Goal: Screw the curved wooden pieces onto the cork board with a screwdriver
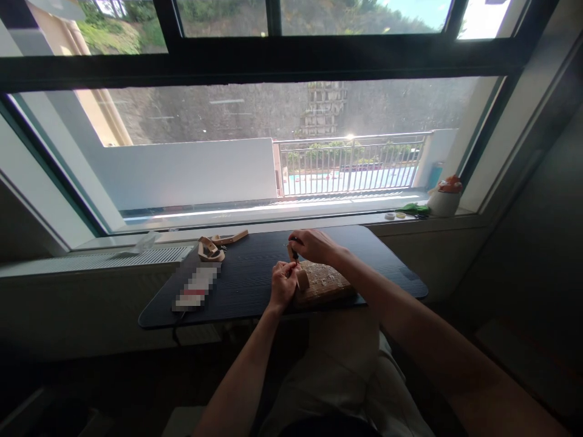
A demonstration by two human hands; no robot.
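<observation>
My left hand [283, 285] is closed around a small pale wooden piece [302, 280], holding it on top of a flat wooden block [325, 284] that lies at the near edge of a dark table [246, 279]. My right hand [314, 245] is just above it, fingers pinched on a thin dark-handled tool [294, 255] whose tip points down at the wooden piece. The two hands are almost touching.
Light wooden parts [215, 246] lie at the table's far left, near a blurred flat packet [197, 287]. Behind the table runs a windowsill with a white pot [443, 199] and green item at the right. My lap is below the table edge.
</observation>
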